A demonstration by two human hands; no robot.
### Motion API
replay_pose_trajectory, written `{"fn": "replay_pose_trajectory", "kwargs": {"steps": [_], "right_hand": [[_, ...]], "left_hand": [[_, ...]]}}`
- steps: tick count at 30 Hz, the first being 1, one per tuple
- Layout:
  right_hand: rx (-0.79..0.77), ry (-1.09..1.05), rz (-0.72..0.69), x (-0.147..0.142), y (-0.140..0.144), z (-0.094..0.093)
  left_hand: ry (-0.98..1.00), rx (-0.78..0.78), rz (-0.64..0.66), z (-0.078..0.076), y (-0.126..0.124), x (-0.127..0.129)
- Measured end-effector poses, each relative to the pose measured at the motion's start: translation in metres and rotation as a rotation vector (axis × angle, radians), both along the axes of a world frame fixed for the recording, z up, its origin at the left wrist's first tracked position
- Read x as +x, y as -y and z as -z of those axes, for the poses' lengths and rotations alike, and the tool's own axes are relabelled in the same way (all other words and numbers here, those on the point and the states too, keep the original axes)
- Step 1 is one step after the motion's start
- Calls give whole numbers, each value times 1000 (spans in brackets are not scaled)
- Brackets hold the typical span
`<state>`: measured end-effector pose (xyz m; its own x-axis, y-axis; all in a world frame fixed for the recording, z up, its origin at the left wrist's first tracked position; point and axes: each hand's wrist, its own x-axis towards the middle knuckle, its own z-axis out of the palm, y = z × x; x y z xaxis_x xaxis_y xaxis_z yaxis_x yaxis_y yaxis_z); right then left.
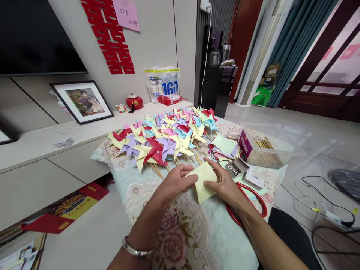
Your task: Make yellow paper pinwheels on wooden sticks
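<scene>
Both hands, left hand (176,182) at 9 o'clock and right hand (225,183) at 3 o'clock, pinch the yellow paper square (203,180) on the cloth-covered table (197,240); edges should align squarely before creasing, judging by the folded corner.

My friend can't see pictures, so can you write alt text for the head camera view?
Two hands, left hand and right hand, fold a yellow paper on a flowered cloth. Behind lie many colourful pinwheels, beside paper squares, a box of sticks and red scissors.
</scene>
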<state>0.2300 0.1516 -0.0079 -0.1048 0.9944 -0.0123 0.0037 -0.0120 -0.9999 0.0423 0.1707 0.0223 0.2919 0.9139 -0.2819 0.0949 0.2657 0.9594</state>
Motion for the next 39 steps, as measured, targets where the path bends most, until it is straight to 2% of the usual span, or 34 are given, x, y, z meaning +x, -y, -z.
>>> {"fn": "replay_pose_trajectory", "kwargs": {"steps": [2,5,12,19,31,34,37,39], "right_hand": [[0,-48,40,-1,-1,0],[1,-91,70,-2,-1,1],[0,-83,85,-2,-2,5],[-7,-57,77,-4,-2,6],[53,-7,23,-5,-1,5],[224,155,137,-2,4,2],[546,402,261,1,10,-4],[764,532,261,2,15,-8]], "left_hand": [[100,-48,-82,7,8,5],[246,-74,-110,18,17,19],[318,-115,-282,26,19,37],[327,-119,-279,34,19,37],[356,-137,-336,34,21,37],[439,-139,-336,36,20,33],[489,-148,-355,39,20,29],[513,-144,-349,39,20,26]]}}
